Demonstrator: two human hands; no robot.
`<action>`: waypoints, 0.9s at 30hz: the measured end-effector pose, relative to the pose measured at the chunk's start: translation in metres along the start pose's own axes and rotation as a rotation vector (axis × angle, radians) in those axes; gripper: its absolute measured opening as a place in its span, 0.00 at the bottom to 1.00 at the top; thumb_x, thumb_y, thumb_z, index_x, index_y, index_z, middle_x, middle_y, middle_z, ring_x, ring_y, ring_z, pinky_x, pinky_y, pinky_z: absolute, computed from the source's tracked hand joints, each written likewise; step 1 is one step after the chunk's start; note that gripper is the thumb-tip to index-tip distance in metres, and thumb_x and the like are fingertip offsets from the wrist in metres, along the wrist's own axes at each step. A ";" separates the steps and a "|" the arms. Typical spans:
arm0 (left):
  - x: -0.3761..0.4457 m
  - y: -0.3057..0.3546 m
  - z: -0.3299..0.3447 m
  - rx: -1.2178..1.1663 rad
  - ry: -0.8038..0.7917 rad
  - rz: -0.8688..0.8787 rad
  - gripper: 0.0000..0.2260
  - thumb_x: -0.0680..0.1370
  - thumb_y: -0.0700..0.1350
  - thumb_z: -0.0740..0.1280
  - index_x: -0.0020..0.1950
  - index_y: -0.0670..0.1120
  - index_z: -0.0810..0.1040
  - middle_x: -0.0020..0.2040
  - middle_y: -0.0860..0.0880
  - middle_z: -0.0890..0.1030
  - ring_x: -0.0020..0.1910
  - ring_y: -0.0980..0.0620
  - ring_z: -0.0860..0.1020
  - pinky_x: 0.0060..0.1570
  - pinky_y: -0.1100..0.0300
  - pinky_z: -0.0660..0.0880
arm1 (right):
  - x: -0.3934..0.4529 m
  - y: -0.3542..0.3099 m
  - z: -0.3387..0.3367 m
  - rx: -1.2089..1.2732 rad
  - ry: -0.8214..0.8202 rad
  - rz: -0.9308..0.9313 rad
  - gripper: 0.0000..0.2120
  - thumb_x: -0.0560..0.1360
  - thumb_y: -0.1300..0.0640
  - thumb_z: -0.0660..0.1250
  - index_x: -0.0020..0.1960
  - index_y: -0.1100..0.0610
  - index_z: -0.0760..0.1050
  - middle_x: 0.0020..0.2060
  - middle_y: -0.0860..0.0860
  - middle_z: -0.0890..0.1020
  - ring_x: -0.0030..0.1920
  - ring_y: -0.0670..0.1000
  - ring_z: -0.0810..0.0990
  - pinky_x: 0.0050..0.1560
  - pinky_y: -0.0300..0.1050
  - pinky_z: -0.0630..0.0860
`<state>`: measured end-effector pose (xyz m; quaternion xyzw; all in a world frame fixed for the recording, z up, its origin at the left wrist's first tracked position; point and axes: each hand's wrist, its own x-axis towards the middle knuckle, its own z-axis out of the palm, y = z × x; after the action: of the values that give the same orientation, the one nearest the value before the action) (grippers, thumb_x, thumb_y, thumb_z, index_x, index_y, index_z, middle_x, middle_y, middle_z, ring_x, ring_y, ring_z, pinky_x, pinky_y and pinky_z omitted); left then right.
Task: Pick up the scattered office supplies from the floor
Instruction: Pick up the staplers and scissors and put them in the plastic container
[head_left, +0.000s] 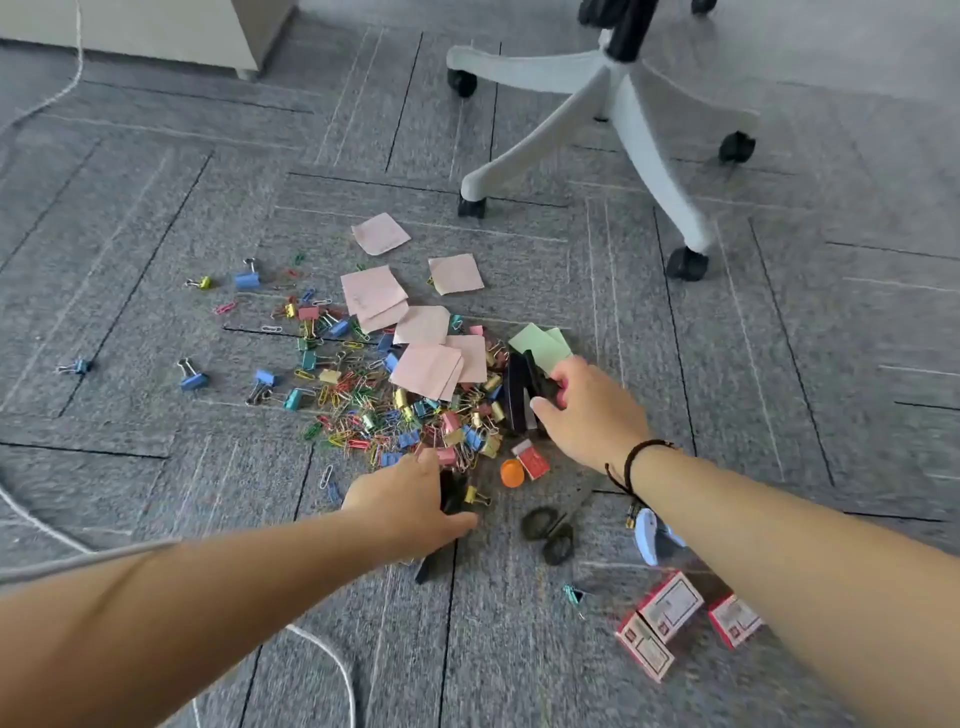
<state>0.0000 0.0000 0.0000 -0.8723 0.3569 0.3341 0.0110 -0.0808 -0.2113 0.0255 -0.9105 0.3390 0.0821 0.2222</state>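
On the grey carpet floor (156, 218), clips (374, 400) and pink notes (426, 364) lie heaped at centre. Right hand (587, 410), at 3 o'clock of the heap, grips a black stapler (519, 389). Left hand (410, 499), at 6 o'clock, curls round a black object (451, 493), identity unclear. Scissors (550, 530) lie near, untouched.

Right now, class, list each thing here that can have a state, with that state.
Left hand: grips a black object.
Right hand: grips a black stapler.
Scissors: lying on the carpet, untouched.
Pink notes: scattered loose.
Paper clips: piled loose.
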 end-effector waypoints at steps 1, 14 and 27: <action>0.001 0.002 0.002 0.020 -0.034 -0.027 0.32 0.74 0.71 0.65 0.66 0.48 0.66 0.56 0.52 0.77 0.51 0.48 0.80 0.45 0.52 0.80 | 0.004 0.006 -0.001 0.042 0.011 0.070 0.17 0.77 0.42 0.65 0.60 0.51 0.72 0.51 0.50 0.79 0.51 0.56 0.80 0.47 0.49 0.75; 0.007 0.001 -0.005 -0.293 -0.275 0.045 0.11 0.76 0.52 0.68 0.50 0.44 0.76 0.45 0.44 0.82 0.38 0.51 0.80 0.38 0.57 0.81 | 0.043 -0.003 0.032 0.159 -0.173 0.252 0.21 0.80 0.51 0.64 0.69 0.57 0.64 0.61 0.58 0.74 0.50 0.56 0.77 0.46 0.47 0.71; 0.018 -0.026 -0.054 -1.651 -0.335 -0.176 0.20 0.74 0.47 0.72 0.62 0.41 0.75 0.52 0.41 0.83 0.52 0.41 0.82 0.55 0.45 0.79 | 0.064 0.016 0.052 0.255 -0.149 0.312 0.10 0.75 0.55 0.66 0.50 0.61 0.82 0.47 0.58 0.84 0.45 0.58 0.81 0.28 0.40 0.64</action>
<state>0.0570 -0.0051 0.0258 -0.5641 -0.0773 0.6104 -0.5506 -0.0425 -0.2356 -0.0456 -0.8030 0.4661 0.1390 0.3445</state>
